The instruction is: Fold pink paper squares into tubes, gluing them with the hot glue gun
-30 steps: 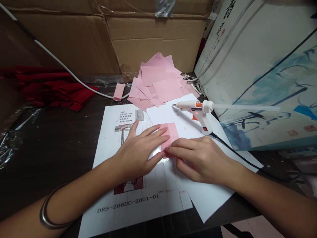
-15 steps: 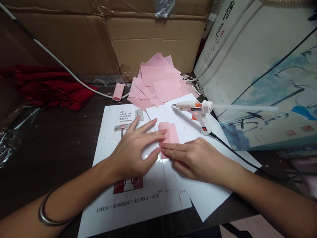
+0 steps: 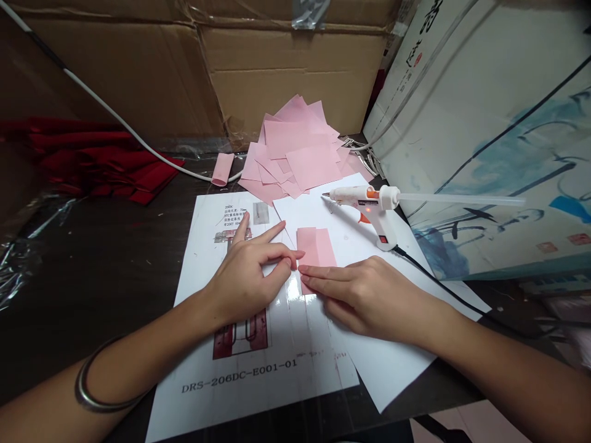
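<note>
Compared with a second ago, the left hand [image 3: 249, 271] has drawn back to the left edge of the folded pink sheet [image 3: 318, 247], forefinger and thumb close together, grip unclear. The right hand [image 3: 362, 295] now presses straight, ungripping fingers on the sheet, atop white papers [image 3: 392, 369].

Brown cardboard [image 3: 295, 92] at back, silver tape [image 3: 310, 15] on it. Red fabric heap [image 3: 101, 161] left; blue-painted panel [image 3: 503, 154] right.

Two hands [image 3: 364, 295], perhaps ten pink sheets [image 3: 314, 167]
</note>
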The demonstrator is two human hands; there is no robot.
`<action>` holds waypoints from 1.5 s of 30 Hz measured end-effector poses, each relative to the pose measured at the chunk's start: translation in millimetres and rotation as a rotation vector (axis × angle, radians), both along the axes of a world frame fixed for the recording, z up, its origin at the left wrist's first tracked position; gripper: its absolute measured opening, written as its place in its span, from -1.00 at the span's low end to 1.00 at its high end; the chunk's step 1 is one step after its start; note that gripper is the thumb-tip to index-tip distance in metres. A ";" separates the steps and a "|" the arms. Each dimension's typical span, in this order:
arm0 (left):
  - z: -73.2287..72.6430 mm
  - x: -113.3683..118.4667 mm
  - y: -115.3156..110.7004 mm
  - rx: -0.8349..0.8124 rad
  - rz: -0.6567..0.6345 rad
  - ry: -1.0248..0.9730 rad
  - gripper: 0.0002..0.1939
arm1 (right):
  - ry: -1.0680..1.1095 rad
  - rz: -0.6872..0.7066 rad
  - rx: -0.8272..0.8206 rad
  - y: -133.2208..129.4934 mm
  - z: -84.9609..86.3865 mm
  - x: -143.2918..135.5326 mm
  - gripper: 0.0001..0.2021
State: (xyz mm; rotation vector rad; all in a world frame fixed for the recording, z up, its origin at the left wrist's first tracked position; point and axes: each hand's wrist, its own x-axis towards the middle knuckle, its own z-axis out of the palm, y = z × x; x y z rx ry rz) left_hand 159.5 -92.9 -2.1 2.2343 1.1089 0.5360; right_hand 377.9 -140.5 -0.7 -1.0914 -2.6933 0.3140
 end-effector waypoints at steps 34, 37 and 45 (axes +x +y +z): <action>-15.2 -65.2 93.5 0.338 0.211 0.604 -0.31 | 0.038 0.000 -0.031 -1.5 3.0 -1.9 -0.64; -17.9 -65.3 92.2 0.307 0.206 0.599 -0.31 | 0.050 -0.004 -0.042 -1.2 2.4 -1.8 -0.63; -18.6 -64.3 91.3 0.269 0.239 0.533 -0.31 | 0.063 -0.006 -0.054 -0.6 2.0 -1.9 -0.62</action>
